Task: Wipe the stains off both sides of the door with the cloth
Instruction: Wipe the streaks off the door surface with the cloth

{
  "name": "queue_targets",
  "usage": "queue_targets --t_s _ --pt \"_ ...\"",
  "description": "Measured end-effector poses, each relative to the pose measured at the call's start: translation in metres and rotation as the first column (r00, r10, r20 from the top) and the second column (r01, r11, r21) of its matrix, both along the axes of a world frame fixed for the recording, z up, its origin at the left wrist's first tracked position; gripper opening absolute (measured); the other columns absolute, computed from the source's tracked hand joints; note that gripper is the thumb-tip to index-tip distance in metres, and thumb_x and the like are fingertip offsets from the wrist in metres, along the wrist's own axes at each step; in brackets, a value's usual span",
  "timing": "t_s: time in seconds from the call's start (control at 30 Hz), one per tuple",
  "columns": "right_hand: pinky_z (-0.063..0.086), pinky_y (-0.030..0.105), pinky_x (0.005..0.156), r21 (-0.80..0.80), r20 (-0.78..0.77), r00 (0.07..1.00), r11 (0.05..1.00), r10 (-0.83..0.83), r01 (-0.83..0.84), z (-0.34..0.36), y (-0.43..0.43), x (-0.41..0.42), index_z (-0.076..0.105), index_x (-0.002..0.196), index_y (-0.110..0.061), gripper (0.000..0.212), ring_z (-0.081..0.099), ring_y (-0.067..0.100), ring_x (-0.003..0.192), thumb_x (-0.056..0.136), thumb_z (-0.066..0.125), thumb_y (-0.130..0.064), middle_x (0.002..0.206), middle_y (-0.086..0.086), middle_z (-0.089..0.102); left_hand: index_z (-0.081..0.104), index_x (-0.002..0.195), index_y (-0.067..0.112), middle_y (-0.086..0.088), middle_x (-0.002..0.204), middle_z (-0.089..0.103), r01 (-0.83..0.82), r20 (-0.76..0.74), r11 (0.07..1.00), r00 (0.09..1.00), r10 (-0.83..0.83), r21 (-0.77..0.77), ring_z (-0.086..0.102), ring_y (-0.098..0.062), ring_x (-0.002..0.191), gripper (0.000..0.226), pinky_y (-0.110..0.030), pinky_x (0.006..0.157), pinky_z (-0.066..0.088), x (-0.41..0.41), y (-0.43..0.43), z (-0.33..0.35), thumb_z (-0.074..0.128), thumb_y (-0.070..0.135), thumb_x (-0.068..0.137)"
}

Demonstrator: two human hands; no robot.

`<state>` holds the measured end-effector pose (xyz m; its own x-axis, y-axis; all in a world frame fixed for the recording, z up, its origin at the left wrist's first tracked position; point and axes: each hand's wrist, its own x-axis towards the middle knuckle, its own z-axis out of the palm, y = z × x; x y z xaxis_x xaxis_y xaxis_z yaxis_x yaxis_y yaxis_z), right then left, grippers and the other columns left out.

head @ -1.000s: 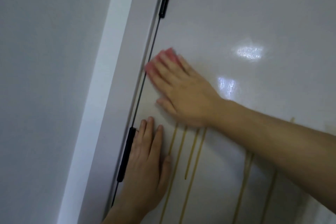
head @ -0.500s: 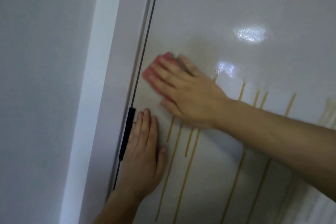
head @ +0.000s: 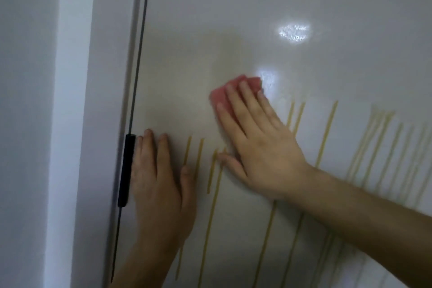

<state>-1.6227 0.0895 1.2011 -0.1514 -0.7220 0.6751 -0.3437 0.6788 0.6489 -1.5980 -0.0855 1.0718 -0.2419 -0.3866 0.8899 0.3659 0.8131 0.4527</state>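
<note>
Door [head: 257, 7]: glossy white panel filling most of the view. Only this one side is visible.
Frame [head: 70, 124]: white upright to the left of the door edge.
Stains [head: 211, 217]: thin yellow vertical streaks across the lower half. About seven are distinct. A blurred cluster at right cannot be counted.
Right hand [head: 259, 145]: one, fingers straight and slightly spread, pressing the cloth flat onto the door above the streaks.
Left hand [head: 159, 182]: one, fingers straight and close together, resting flat on the door beside the hinge and holding nothing.
Cloth [head: 221, 98]: one, pink, mostly hidden under the right fingers and touching the door.
Hinge [head: 126, 170]: one black barrel in full. The tip of a second shows at the top edge.
Technique (judgement): keep the palm flat and the pressure even. Stroke down along each streak, overlapping the passes and working rightward. Brace the door so it cannot swing.
</note>
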Motion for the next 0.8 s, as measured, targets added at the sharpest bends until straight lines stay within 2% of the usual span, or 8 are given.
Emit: queue_targets --t_s 0.1,0.23,0.37,0.43,0.57,0.6,0.73,0.8 --pt "0.008 0.05 0.129 0.076 -0.051 0.999 0.997 0.012 -0.009 0.005 0.023 -0.004 0.025 0.161 -0.008 0.074 0.009 0.034 0.158 0.104 0.042 -0.052 0.169 0.016 0.017 0.041 0.153 0.004 -0.028 0.164 0.024 -0.073 -0.007 0.997 0.997 0.073 -0.012 0.022 -0.046 0.151 0.064 -0.058 0.123 0.016 -0.002 0.011 0.011 0.04 0.036 0.098" --pt "0.002 0.05 0.129 -0.274 -0.065 0.998 0.962 -0.024 0.005 0.039 0.041 -0.006 0.023 0.162 -0.007 0.072 0.006 0.038 0.158 0.105 0.039 -0.047 0.169 0.019 0.014 0.045 0.153 0.007 -0.027 0.166 0.021 -0.02 -0.056 0.975 0.998 0.008 -0.222 0.017 -0.044 0.155 0.061 -0.061 0.124 0.013 -0.01 0.022 0.022 0.044 0.033 0.098" --pt "0.007 0.051 0.129 -0.002 -0.008 1.0 1.0 0.019 -0.019 -0.006 0.054 0.0 0.025 0.161 -0.009 0.072 0.009 0.037 0.158 0.105 0.044 -0.051 0.169 0.017 0.017 0.037 0.158 0.015 -0.02 0.169 0.016 -0.067 -0.033 0.945 0.998 0.06 -0.319 0.009 -0.039 0.158 0.063 -0.061 0.126 0.006 -0.015 0.034 0.027 0.042 0.034 0.099" --pt "0.008 0.051 0.129 0.043 -0.062 0.998 0.999 -0.022 0.025 0.002 0.074 0.0 0.025 0.161 -0.011 0.07 0.012 0.034 0.158 0.106 0.043 -0.049 0.169 0.015 0.019 0.036 0.158 0.016 -0.019 0.17 0.016 -0.085 -0.028 0.948 0.996 0.08 -0.306 0.009 -0.039 0.158 0.062 -0.06 0.126 0.006 -0.015 0.034 0.027 0.042 0.035 0.099" --pt "0.0 0.052 0.128 -0.321 -0.024 0.997 0.945 -0.074 0.062 0.027 0.098 -0.002 0.019 0.163 -0.007 0.073 0.005 0.039 0.158 0.105 0.04 -0.046 0.17 0.019 0.011 0.041 0.155 0.011 -0.024 0.168 0.018 -0.086 -0.029 0.959 0.996 0.081 -0.272 0.011 -0.045 0.156 0.062 -0.064 0.125 0.008 -0.012 0.041 0.031 0.044 0.035 0.098" --pt "0.001 0.054 0.128 -0.33 -0.005 0.998 0.942 -0.067 0.061 0.019 0.098 0.0 0.019 0.163 -0.006 0.074 0.003 0.04 0.158 0.105 0.04 -0.047 0.17 0.021 0.008 0.042 0.155 0.009 -0.025 0.167 0.018 -0.08 -0.035 0.958 0.997 0.073 -0.275 0.011 -0.046 0.156 0.063 -0.063 0.125 0.008 -0.011 0.046 0.034 0.044 0.034 0.097" --pt "0.009 0.056 0.127 -0.022 0.005 0.997 0.997 -0.075 0.075 -0.017 0.108 0.006 0.021 0.162 -0.008 0.072 0.007 0.038 0.158 0.106 0.037 -0.05 0.169 0.018 0.013 0.045 0.154 0.011 -0.026 0.166 0.022 -0.068 -0.087 0.91 0.996 0.035 -0.408 0.018 -0.045 0.155 0.063 -0.063 0.124 0.014 -0.01 0.067 0.051 0.05 0.031 0.095" --pt "0.008 0.056 0.127 -0.025 -0.062 0.992 0.994 -0.111 0.11 0.001 0.124 0.003 0.022 0.162 -0.01 0.07 0.01 0.036 0.158 0.107 0.036 -0.049 0.169 0.016 0.014 0.044 0.155 0.012 -0.025 0.167 0.022 -0.068 -0.079 0.895 0.996 0.037 -0.44 0.018 -0.043 0.156 0.063 -0.065 0.123 0.016 -0.011 0.072 0.055 0.052 0.03 0.095"
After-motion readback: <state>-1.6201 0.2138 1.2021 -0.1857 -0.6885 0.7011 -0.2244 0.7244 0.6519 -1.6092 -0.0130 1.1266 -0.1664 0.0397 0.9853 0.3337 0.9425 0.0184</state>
